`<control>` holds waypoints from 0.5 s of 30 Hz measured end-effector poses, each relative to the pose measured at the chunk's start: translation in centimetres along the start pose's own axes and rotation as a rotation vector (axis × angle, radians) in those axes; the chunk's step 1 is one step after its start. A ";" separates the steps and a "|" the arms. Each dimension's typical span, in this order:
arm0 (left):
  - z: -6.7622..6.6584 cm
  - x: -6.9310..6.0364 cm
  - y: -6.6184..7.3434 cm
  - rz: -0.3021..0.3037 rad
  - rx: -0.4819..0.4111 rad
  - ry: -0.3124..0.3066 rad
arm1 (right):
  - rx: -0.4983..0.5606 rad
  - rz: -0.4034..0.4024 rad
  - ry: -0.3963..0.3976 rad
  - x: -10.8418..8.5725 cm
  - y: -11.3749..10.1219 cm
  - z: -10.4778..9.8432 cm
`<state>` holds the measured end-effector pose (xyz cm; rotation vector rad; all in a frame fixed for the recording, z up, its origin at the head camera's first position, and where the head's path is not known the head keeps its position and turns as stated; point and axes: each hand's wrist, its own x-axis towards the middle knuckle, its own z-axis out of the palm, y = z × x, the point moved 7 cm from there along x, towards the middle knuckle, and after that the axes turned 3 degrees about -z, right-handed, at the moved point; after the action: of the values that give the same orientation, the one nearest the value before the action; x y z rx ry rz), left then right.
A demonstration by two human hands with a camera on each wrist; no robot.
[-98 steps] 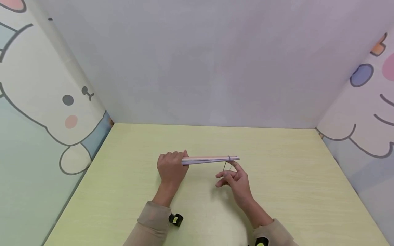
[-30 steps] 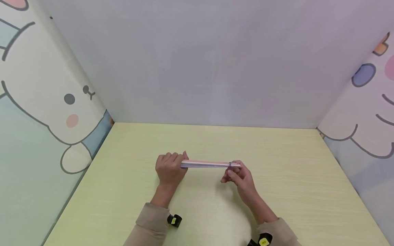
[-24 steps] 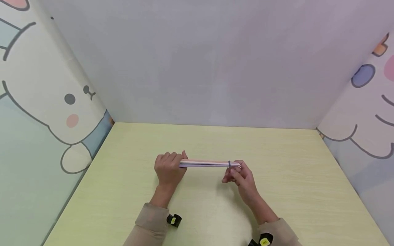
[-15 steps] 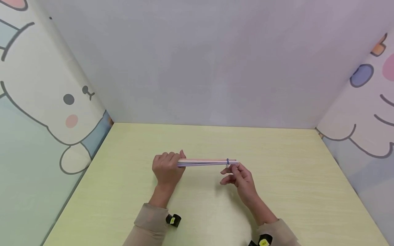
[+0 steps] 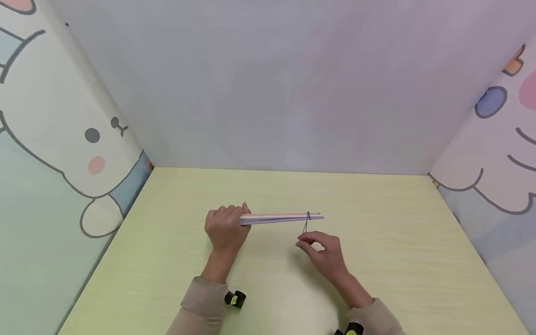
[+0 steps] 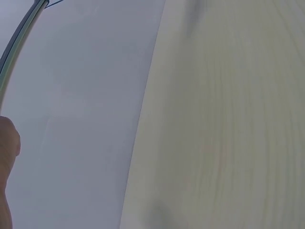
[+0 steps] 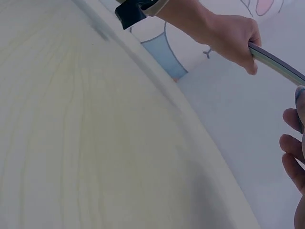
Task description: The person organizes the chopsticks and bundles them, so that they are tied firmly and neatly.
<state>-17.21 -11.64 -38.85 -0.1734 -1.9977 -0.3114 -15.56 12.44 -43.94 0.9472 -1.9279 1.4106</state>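
My left hand (image 5: 226, 227) grips the left end of a bundle of slim pastel sticks (image 5: 274, 217), pink, white and lilac, held level above the table. Near the bundle's right end a thin dark blue rubber band (image 5: 308, 216) is looped around it. My right hand (image 5: 324, 253), below that end, pinches the band's stretched strand between thumb and forefinger. In the left wrist view the sticks (image 6: 21, 40) cross the upper left corner, with part of the left hand (image 6: 6, 148) beneath. The right wrist view catches the right fingers (image 7: 293, 145) at its edge.
A pale wood-grain table (image 5: 398, 242) lies under both hands. Behind it stands a plain grey wall (image 5: 289, 93), and cartoon-printed panels (image 5: 54, 121) flank the sides. Black wrist straps (image 5: 235, 299) sit at the beige sleeves (image 5: 203, 302).
My right hand has dropped from the bundle's tip and draws the rubber band's loop downward. The left hand has shifted slightly left, and the right end of the sticks has risen a little.
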 end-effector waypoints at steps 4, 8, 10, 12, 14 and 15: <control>0.0 0.3 -0.1 -0.026 0.009 -0.035 | -0.078 -0.237 -0.001 0.3 -1.4 0.6; 0.0 0.4 -0.2 -0.045 0.021 -0.054 | -0.132 -0.386 -0.007 0.2 -2.6 1.4; 0.0 0.4 -0.3 -0.048 0.036 -0.059 | -0.151 -0.427 -0.016 0.1 -3.1 1.8; 0.0 0.3 -0.3 -0.050 0.049 -0.065 | -0.170 -0.452 -0.024 0.1 -3.5 2.1; 0.1 0.2 -0.3 -0.053 0.058 -0.071 | -0.200 -0.467 -0.028 0.0 -3.9 2.4; 0.1 0.2 -0.3 -0.054 0.058 -0.068 | -0.215 -0.476 -0.026 -0.1 -4.1 2.5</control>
<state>-17.46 -11.93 -38.75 -0.0949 -2.0789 -0.2850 -12.33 9.29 -42.45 1.2197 -1.6796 0.9043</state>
